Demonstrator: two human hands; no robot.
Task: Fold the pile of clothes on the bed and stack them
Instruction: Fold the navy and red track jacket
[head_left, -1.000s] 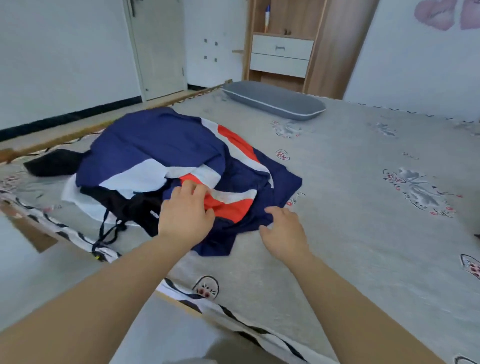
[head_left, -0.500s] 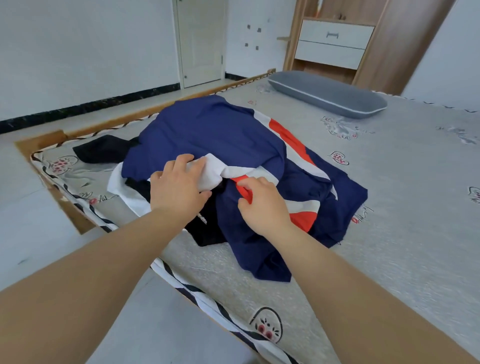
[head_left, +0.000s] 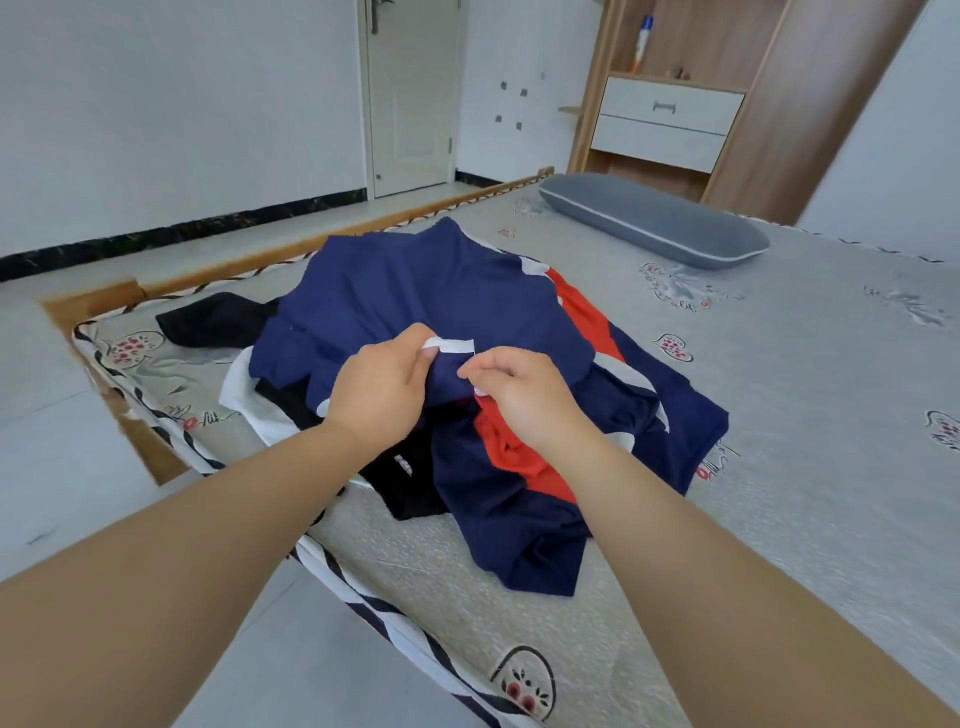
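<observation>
A crumpled pile of clothes lies near the bed's left corner. On top is a navy shirt (head_left: 426, 291) with red and white bands. Black garments (head_left: 218, 319) and a white piece (head_left: 249, 410) stick out from under it. My left hand (head_left: 379, 389) pinches a white-edged fold of the navy shirt between thumb and fingers. My right hand (head_left: 519, 395) pinches the same edge just to the right, lifting it a little above the pile. Both forearms reach in from the bottom of the view.
The grey patterned mattress (head_left: 779, 441) stretches wide to the right. A grey pillow (head_left: 654, 221) lies at the far end. The bed's wooden frame (head_left: 93, 306) and the floor are on the left. A wooden cabinet (head_left: 670, 114) and a door (head_left: 410, 93) stand behind.
Both hands have moved up onto the pile and closed together on the navy shirt's white edge, lifting it. The view has shifted closer and to the left.
</observation>
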